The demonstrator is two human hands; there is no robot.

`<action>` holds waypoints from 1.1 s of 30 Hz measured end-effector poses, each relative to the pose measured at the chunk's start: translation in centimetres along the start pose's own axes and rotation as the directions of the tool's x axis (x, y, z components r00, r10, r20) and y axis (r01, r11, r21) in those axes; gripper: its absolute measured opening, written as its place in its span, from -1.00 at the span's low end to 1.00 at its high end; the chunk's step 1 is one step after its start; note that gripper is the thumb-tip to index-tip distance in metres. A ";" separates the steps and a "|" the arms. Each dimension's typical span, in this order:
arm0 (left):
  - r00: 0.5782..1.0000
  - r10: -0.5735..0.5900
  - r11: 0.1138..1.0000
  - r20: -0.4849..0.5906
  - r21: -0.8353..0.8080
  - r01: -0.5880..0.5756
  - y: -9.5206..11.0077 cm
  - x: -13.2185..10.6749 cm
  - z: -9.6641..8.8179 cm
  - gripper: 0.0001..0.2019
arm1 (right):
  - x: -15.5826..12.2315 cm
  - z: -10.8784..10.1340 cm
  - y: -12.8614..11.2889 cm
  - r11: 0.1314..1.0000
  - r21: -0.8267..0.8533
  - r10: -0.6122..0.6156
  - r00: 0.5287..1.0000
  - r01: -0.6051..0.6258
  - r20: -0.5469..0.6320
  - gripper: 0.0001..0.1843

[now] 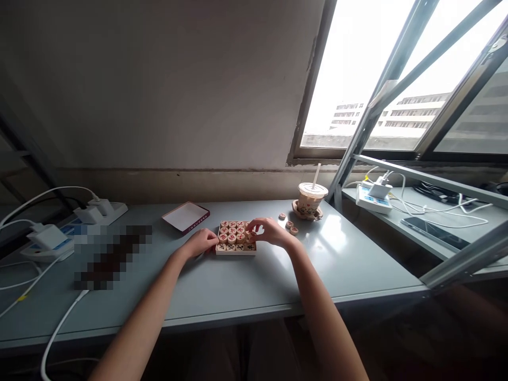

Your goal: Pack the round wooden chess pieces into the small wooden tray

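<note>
A small square box of round wooden chess pieces with red and black characters sits mid-table. My left hand rests curled against the box's left edge, steadying it. My right hand hovers at the box's right side, its fingers pinched on one wooden piece over the last column. Three loose pieces lie on the table just right of that hand.
The box's dark red lid lies upturned at back left. A lidded drink cup with straw stands on a coaster back right. Power strips with chargers and cables lie far left; another strip and a phone on the right desk.
</note>
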State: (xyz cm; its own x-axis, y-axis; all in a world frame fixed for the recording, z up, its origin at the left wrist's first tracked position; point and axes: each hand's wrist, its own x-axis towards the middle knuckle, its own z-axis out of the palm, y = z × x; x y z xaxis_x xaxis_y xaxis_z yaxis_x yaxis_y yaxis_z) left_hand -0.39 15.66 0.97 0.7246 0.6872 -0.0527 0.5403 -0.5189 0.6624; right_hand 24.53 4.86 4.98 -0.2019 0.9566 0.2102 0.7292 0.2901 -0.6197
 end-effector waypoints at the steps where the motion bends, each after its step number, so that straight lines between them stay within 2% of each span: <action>1: 1.000 -0.003 1.000 -0.002 -0.001 0.003 0.0 0.0 0.0 -0.67 | 0.0 0.1 0.0 1.000 -0.009 -0.007 1.000 0.007 0.000 -0.76; 10: 1.000 0.000 1.000 0.002 -0.011 0.000 0.0 0.0 0.1 -0.66 | 0.3 0.9 0.0 0.984 -0.156 -0.076 0.996 0.081 0.037 -0.86; 18: 1.000 0.006 1.000 -0.003 -0.004 -0.006 0.1 -0.1 0.1 -0.67 | 0.2 0.7 0.0 0.985 -0.167 -0.051 0.999 0.051 0.006 -0.89; 20: 1.000 0.011 1.000 0.002 0.000 -0.011 0.1 -0.1 0.0 -0.67 | 0.3 0.6 0.3 0.976 -0.219 -0.007 0.998 -0.007 -0.064 -0.83; 22: 1.000 0.018 1.000 0.001 0.003 -0.018 0.3 -0.1 0.0 -0.68 | 0.3 0.6 1.0 0.932 -0.332 0.081 0.976 -0.145 -0.202 -0.75; 24: 1.000 0.019 1.000 -0.004 0.004 -0.019 0.4 -0.2 -0.1 -0.69 | 0.2 0.7 2.0 0.822 -0.452 0.195 0.917 -0.347 -0.348 -0.65; 26: 1.000 0.015 1.000 -0.006 0.004 -0.015 0.7 -0.4 -0.2 -0.71 | 0.1 0.8 3.2 0.672 -0.521 0.326 0.842 -0.526 -0.429 -0.54; 28: 1.000 0.007 1.000 -0.003 0.008 -0.007 1.0 -0.6 -0.3 -0.71 | 0.1 1.1 4.3 0.563 -0.542 0.466 0.781 -0.624 -0.416 -0.48; 30: 1.000 -0.004 1.000 -0.016 0.011 0.004 1.2 -0.8 -0.4 -0.70 | 0.1 1.3 5.0 0.527 -0.536 0.532 0.747 -0.660 -0.397 -0.46; 33: 1.000 -0.024 1.000 -0.007 -0.003 0.024 1.4 -0.9 -0.5 -0.70 | 0.1 1.4 5.1 0.523 -0.597 0.491 0.787 -0.609 -0.373 -0.49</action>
State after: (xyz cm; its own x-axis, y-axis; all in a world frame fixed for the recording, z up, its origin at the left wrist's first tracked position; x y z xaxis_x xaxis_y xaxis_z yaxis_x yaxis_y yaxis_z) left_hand -0.50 14.57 2.31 0.7084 0.7030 -0.0639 0.5563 -0.5003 0.6635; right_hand 27.35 6.48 0.79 0.4430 0.8849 0.1436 0.8943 -0.4476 -0.0007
